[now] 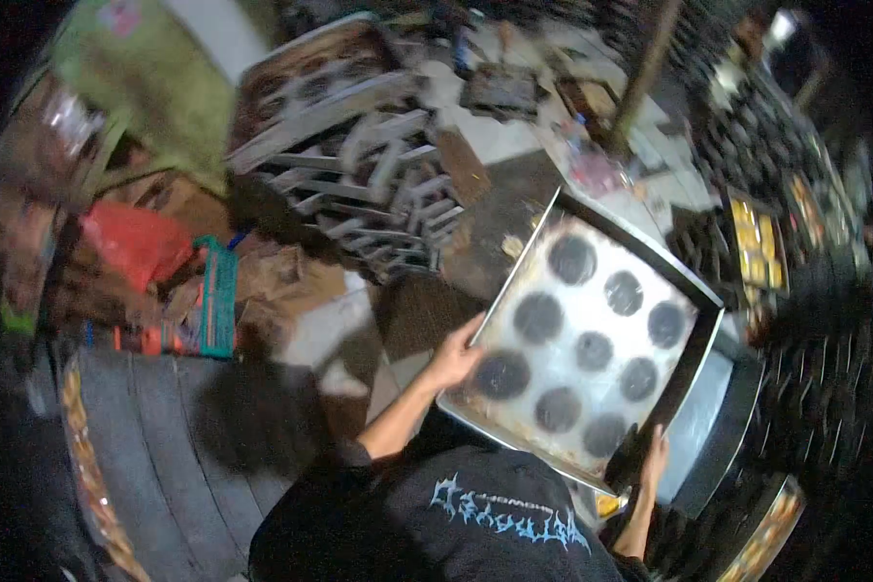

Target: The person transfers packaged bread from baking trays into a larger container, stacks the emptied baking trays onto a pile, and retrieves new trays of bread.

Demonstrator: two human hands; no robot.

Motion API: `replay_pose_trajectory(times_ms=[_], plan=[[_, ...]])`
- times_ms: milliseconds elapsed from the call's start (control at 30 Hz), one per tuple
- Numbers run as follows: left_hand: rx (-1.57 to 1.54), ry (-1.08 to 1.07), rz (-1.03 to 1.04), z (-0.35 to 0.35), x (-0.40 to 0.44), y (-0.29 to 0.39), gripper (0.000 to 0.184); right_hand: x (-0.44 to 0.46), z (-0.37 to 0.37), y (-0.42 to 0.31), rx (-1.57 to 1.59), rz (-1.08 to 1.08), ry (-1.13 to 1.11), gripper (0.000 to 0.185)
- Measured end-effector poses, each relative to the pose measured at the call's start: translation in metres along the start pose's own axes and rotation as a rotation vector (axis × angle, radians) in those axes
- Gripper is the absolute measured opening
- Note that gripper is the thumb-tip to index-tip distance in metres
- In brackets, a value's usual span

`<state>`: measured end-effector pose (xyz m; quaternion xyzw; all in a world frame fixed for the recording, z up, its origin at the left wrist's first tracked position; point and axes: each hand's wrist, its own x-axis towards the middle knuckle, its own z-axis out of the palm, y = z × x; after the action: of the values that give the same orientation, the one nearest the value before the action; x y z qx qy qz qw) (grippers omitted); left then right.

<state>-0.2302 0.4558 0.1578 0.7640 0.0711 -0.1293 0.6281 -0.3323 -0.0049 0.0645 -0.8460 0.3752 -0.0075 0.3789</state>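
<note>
A square metal tray [592, 351] with several dark round marks on its pale surface is held tilted in front of my black shirt. My left hand [459, 355] grips its left edge, fingers closed round the rim. On the lower right edge, my right hand [656, 454] holds the tray's side, its fingers partly hidden. Behind the tray's right side, another metal tray [700, 427] shows partly.
A heap of metal trays [378, 184] lies ahead on the left. Nearer are a red plastic bag [138, 242] and a green crate [219, 296]. A pole [645, 78] stands at the upper right. Yellow items fill a tray [755, 242] at the right.
</note>
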Motion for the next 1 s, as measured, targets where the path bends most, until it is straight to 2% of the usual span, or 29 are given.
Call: replay_pose_trajectory(times_ms=[33, 67, 100, 133, 200, 233, 267, 300, 367, 400, 500, 567, 600, 633, 667, 700, 733, 767, 800, 933, 967, 1000], plan=[[-0.091, 0.054, 0.085, -0.045, -0.017, 0.042, 0.061, -0.007, -0.005, -0.080, 0.357, -0.120, -0.233, 0.060], [-0.175, 0.094, 0.178, -0.093, -0.037, 0.076, 0.064, -0.016, -0.009, -0.163, 0.496, -0.119, -0.456, 0.056], [-0.060, 0.232, 0.300, -0.140, -0.056, 0.101, 0.067, -0.010, -0.001, -0.222, 0.370, -0.459, -0.321, 0.046], [0.054, 0.366, 0.407, -0.184, -0.072, 0.114, 0.070, -0.031, 0.005, -0.297, 0.508, -0.509, -0.477, 0.048], [-0.192, 0.565, 0.412, -0.258, -0.067, 0.111, 0.075, -0.094, 0.036, -0.440, 0.815, -0.563, -0.933, 0.051], [-0.363, 0.644, 0.459, -0.290, -0.064, 0.119, 0.073, -0.123, 0.048, -0.496, 0.914, -0.571, -1.083, 0.054], [-0.532, 0.711, 0.513, -0.319, -0.057, 0.129, 0.072, -0.111, 0.072, -0.528, 0.772, -0.663, -0.937, 0.056], [-0.614, 0.782, 0.489, -0.342, -0.050, 0.140, 0.070, -0.151, 0.077, -0.565, 0.919, -0.594, -0.962, 0.062], [-0.786, 0.899, 0.474, -0.366, -0.035, 0.169, 0.064, -0.177, 0.090, -0.593, 1.101, -0.623, -0.932, 0.066], [-0.873, 0.949, 0.476, -0.367, -0.024, 0.186, 0.061, -0.190, 0.094, -0.596, 1.174, -0.659, -0.942, 0.066], [-0.872, 1.197, 0.615, -0.364, 0.063, 0.177, 0.063, -0.213, 0.122, -0.555, 1.079, -0.716, -0.919, 0.061], [-0.797, 1.291, 0.630, -0.346, 0.094, 0.195, 0.066, -0.209, 0.136, -0.515, 1.012, -0.426, -0.845, 0.051], [-0.411, 1.509, 0.461, -0.350, 0.131, 0.181, 0.068, -0.193, 0.147, -0.485, 1.028, -0.428, -0.852, 0.051], [-0.373, 1.479, 0.331, -0.337, 0.133, 0.191, 0.071, -0.191, 0.147, -0.462, 1.021, -0.367, -0.809, 0.050], [-0.333, 1.449, 0.208, -0.325, 0.134, 0.204, 0.075, -0.167, 0.152, -0.429, 0.878, -0.337, -0.676, 0.049], [-0.300, 1.378, 0.070, -0.317, 0.148, 0.198, 0.081, -0.146, 0.157, -0.396, 0.811, -0.403, -0.590, 0.046], [-0.219, 1.403, 0.042, -0.308, 0.148, 0.196, 0.081, -0.164, 0.141, -0.385, 0.780, -0.308, -0.510, 0.043], [-0.163, 1.392, -0.008, -0.297, 0.150, 0.194, 0.081, -0.177, 0.128, -0.369, 0.826, -0.045, -0.429, 0.040], [-0.106, 1.380, -0.048, -0.290, 0.154, 0.194, 0.081, -0.167, 0.126, -0.337, 0.850, 0.009, -0.362, 0.042], [-0.014, 1.447, 0.040, -0.268, 0.180, 0.191, 0.079, -0.141, 0.098, -0.204, 0.933, 0.254, -0.217, 0.055], [-0.004, 1.447, 0.099, -0.269, 0.163, 0.202, 0.080, -0.138, 0.090, -0.171, 0.908, 0.293, -0.161, 0.056], [-0.159, 1.294, 0.058, -0.260, 0.142, 0.214, 0.083, -0.135, 0.079, -0.140, 0.888, 0.329, -0.101, 0.058]])
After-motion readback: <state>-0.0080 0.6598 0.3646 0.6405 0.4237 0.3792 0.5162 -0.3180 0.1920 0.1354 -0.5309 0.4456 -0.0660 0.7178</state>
